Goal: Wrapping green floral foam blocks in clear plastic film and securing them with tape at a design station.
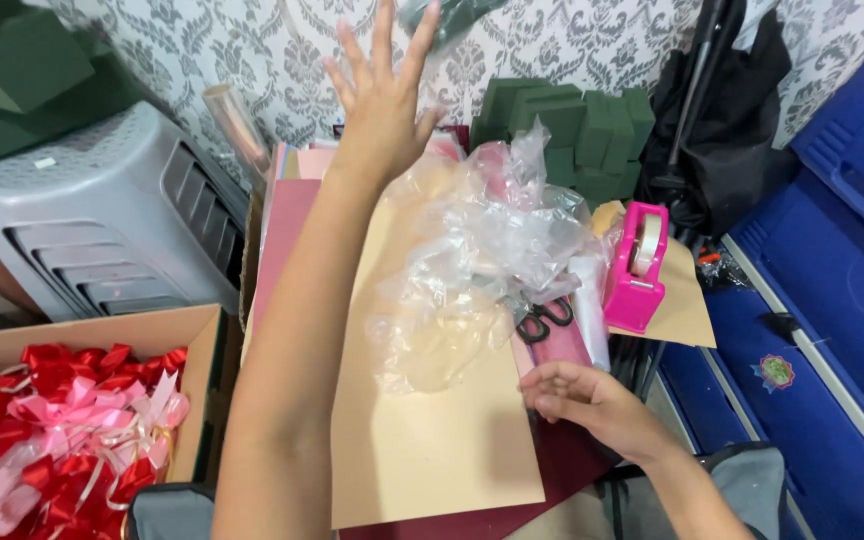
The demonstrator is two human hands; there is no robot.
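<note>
From the head camera, the left hand (382, 95) is reaching upward, fingers spread and empty. The right hand (577, 400), loosely curled, is resting on a tan paper sheet (432, 440), possibly pinching its edge; the sheet's long axis is running away toward the wall, beneath crumpled clear plastic (482, 250).

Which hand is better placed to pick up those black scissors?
The right hand, probably. It rests low at the edge of the tan paper sheet, just below the scissors, which lie beside the crumpled clear plastic. The left hand is raised high towards the patterned wall, fingers spread, far away.
</note>
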